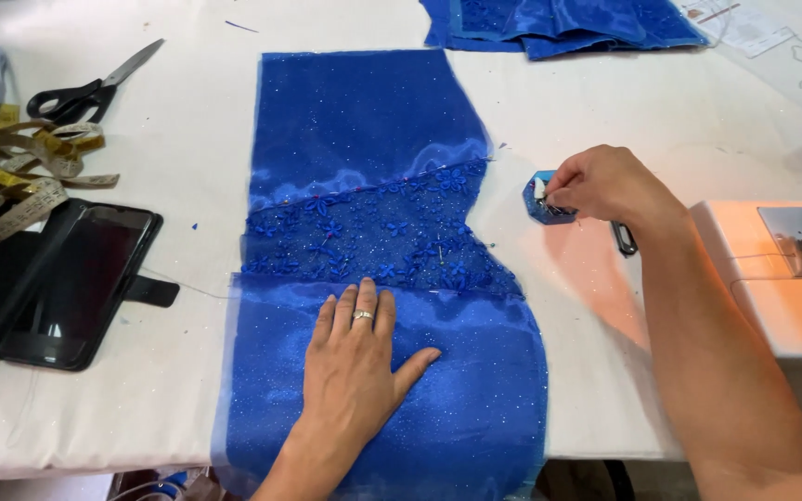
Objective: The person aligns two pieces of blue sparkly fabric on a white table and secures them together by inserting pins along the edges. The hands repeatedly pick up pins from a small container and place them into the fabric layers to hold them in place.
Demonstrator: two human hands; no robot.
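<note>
Blue glittery fabric panel (373,278) lies flat mid-table; looks light, soft, slippery (lace band pinned). Your left hand (356,366) presses it, spread flat. Your right hand (605,186) pinches a pin at the blue pin holder (540,199), beside the sewing machine (782,269).

A white cloth-covered table (187,186) carries a long blue fabric panel (364,139) down its middle and a small blue pin holder (538,206) to its right. On the left lie black scissors (85,91), a yellow tape measure (20,167) and a phone in a black case (71,283). Folded blue fabric (559,23) sits at the far edge, a sewing machine (782,269) on the right.
</note>
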